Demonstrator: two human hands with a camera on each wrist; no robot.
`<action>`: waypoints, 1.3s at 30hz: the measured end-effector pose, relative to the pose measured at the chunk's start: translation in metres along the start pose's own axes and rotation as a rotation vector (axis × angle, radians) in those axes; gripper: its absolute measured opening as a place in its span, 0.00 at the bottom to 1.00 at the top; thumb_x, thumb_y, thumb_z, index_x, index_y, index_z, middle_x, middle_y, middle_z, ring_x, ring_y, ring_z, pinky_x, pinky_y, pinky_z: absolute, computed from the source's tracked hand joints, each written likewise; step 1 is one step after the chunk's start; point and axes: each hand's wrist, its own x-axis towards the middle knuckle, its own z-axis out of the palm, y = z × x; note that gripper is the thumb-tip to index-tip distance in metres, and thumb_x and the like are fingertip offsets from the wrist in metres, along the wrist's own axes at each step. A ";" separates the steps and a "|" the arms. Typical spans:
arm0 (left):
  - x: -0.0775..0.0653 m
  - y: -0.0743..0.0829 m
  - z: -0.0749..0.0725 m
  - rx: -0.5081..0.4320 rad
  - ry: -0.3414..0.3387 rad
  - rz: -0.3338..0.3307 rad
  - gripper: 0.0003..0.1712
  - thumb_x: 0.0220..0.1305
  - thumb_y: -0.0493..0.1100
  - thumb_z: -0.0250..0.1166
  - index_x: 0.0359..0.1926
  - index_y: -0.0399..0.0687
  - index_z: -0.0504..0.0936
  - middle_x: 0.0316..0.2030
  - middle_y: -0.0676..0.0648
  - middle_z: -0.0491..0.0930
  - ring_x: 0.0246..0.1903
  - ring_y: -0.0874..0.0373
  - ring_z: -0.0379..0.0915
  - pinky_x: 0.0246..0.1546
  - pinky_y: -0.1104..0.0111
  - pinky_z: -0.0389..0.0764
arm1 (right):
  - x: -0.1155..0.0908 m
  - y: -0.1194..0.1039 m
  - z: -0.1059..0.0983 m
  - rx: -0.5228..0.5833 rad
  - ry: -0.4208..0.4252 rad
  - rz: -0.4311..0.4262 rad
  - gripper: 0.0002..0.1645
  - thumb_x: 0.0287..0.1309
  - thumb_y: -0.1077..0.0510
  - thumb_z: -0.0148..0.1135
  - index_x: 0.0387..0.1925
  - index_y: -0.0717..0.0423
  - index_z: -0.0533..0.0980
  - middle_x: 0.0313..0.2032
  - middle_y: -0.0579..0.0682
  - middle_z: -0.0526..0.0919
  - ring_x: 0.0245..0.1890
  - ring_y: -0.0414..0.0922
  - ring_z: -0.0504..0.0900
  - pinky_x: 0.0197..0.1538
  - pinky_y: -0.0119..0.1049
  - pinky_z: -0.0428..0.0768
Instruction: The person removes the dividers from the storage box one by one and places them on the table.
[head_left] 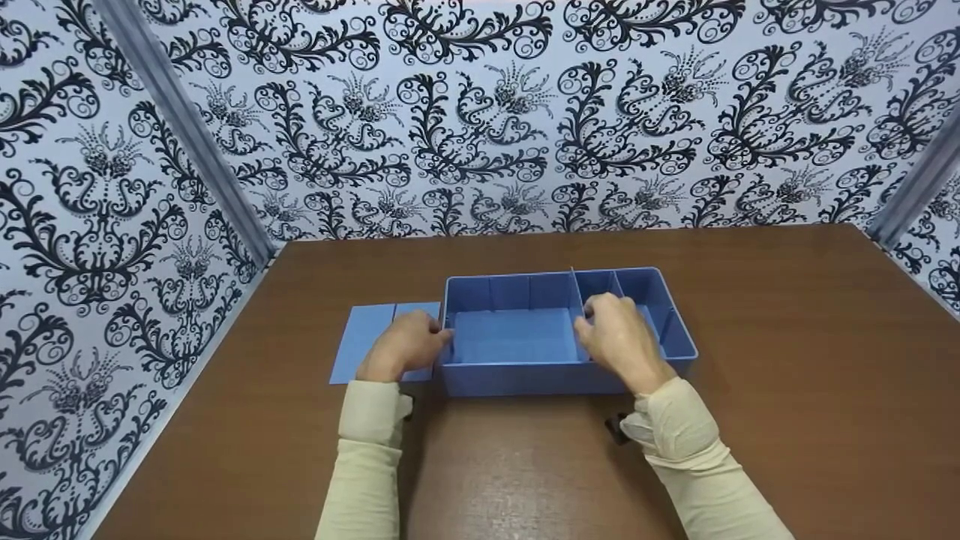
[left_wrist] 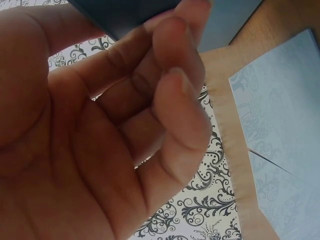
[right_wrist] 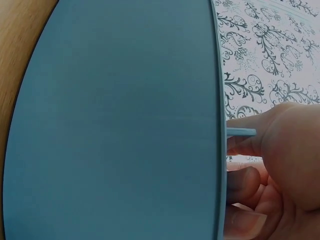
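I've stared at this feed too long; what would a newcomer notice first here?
Probably the black-and-white scrollwork walls behind and beside the brown table. Then the blue compartmented tray on it, with the left hand at its left end and the right hand at a divider. Flat blue paneling lies left of the tray.

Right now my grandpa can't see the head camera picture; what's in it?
A blue divided box sits on a brown table, a person's left hand at its left end and right hand at a divider. A flat blue panel lies left of the box; patterned walls stand behind.
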 end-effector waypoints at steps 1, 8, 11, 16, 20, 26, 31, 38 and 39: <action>0.000 0.000 0.000 0.003 0.000 0.004 0.23 0.71 0.48 0.58 0.17 0.49 0.70 0.16 0.53 0.63 0.18 0.60 0.61 0.19 0.68 0.60 | 0.000 0.000 0.000 -0.001 0.005 -0.007 0.08 0.59 0.62 0.59 0.29 0.63 0.81 0.27 0.55 0.82 0.24 0.48 0.75 0.28 0.44 0.75; 0.000 0.000 0.001 0.013 0.008 0.020 0.25 0.72 0.46 0.57 0.14 0.50 0.67 0.15 0.53 0.62 0.17 0.60 0.60 0.18 0.69 0.59 | -0.001 0.000 -0.001 0.006 0.018 -0.010 0.08 0.59 0.62 0.59 0.29 0.62 0.81 0.27 0.54 0.81 0.23 0.47 0.74 0.27 0.42 0.72; 0.000 0.000 0.000 0.010 0.008 0.022 0.24 0.72 0.46 0.57 0.15 0.49 0.69 0.15 0.53 0.62 0.17 0.60 0.60 0.19 0.69 0.60 | -0.001 0.000 -0.002 0.012 0.021 -0.009 0.08 0.59 0.62 0.59 0.31 0.62 0.82 0.27 0.54 0.82 0.23 0.47 0.75 0.27 0.42 0.73; 0.000 0.000 0.000 0.002 0.004 0.019 0.22 0.72 0.46 0.57 0.18 0.46 0.73 0.16 0.52 0.63 0.18 0.60 0.61 0.19 0.69 0.60 | -0.001 0.000 -0.002 0.024 0.029 -0.013 0.09 0.59 0.61 0.60 0.33 0.63 0.82 0.27 0.55 0.83 0.23 0.48 0.77 0.29 0.45 0.75; 0.001 0.000 0.001 -0.001 0.000 0.006 0.21 0.72 0.46 0.57 0.21 0.43 0.77 0.16 0.52 0.63 0.18 0.60 0.61 0.19 0.69 0.60 | -0.002 0.000 -0.003 0.024 0.035 -0.011 0.10 0.59 0.60 0.60 0.34 0.64 0.83 0.31 0.57 0.85 0.25 0.49 0.78 0.32 0.48 0.77; 0.001 0.001 0.000 -0.006 -0.012 -0.008 0.20 0.72 0.47 0.57 0.27 0.38 0.81 0.18 0.52 0.64 0.19 0.59 0.62 0.20 0.68 0.61 | -0.002 -0.001 -0.004 0.028 0.036 -0.005 0.10 0.60 0.60 0.60 0.36 0.65 0.83 0.32 0.59 0.85 0.25 0.49 0.78 0.32 0.48 0.77; 0.001 0.000 0.000 0.000 -0.016 0.005 0.22 0.73 0.47 0.56 0.23 0.40 0.78 0.16 0.52 0.63 0.18 0.60 0.61 0.19 0.68 0.61 | -0.002 -0.001 -0.005 0.040 0.059 -0.015 0.10 0.59 0.60 0.60 0.33 0.64 0.83 0.30 0.58 0.84 0.26 0.50 0.77 0.33 0.49 0.77; 0.000 -0.001 -0.001 0.015 -0.005 0.035 0.27 0.73 0.47 0.56 0.13 0.51 0.66 0.13 0.54 0.60 0.15 0.61 0.57 0.17 0.69 0.59 | -0.002 -0.001 -0.005 0.058 0.088 -0.023 0.08 0.58 0.61 0.61 0.29 0.61 0.82 0.24 0.53 0.80 0.23 0.48 0.75 0.30 0.45 0.74; 0.000 -0.001 0.000 0.015 -0.004 0.029 0.27 0.72 0.47 0.56 0.13 0.51 0.66 0.13 0.54 0.60 0.15 0.61 0.58 0.17 0.69 0.59 | -0.002 -0.001 -0.005 0.061 0.086 -0.019 0.08 0.58 0.61 0.61 0.29 0.61 0.82 0.24 0.53 0.80 0.23 0.48 0.75 0.29 0.45 0.74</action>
